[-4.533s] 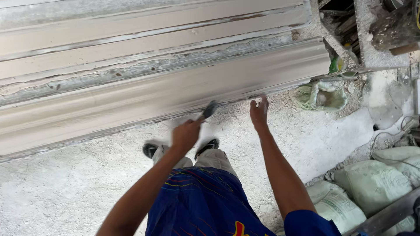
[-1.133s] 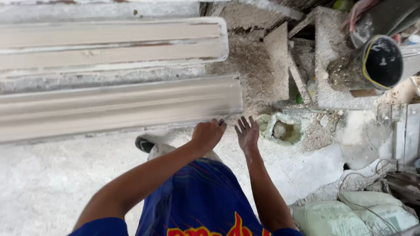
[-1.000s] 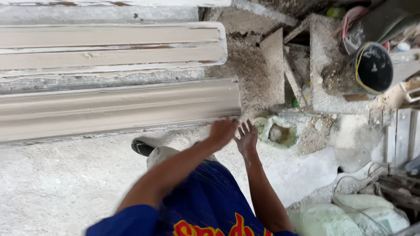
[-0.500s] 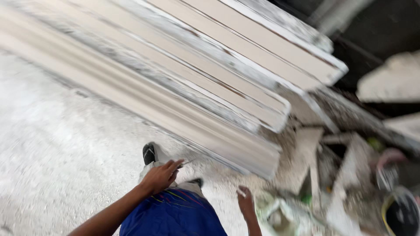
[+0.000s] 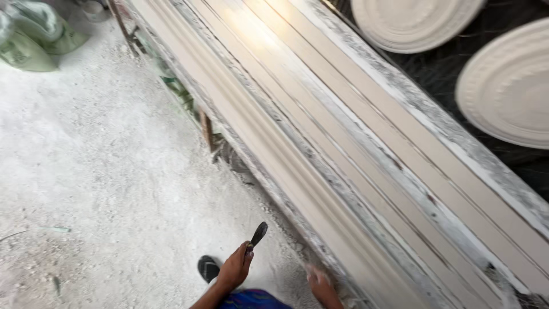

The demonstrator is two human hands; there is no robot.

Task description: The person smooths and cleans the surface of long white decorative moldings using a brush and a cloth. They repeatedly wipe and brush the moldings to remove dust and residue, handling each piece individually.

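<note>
Head view: your left hand [image 5: 233, 269] has its fingers clenched round a dark scraper [image 5: 257, 235], just off the long moulding [image 5: 320, 189]. Your right hand [image 5: 321, 284] is blurred against the moulding's near edge; its grip cannot be told.

beige moulding [image 5: 320, 171], green sacks [image 5: 34, 37], black scraper [image 5: 257, 234]

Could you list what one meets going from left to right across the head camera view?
Green sacks → powdery white floor → left hand holding a dark-bladed tool → right hand → long moulded strips → round moulded discs.
</note>
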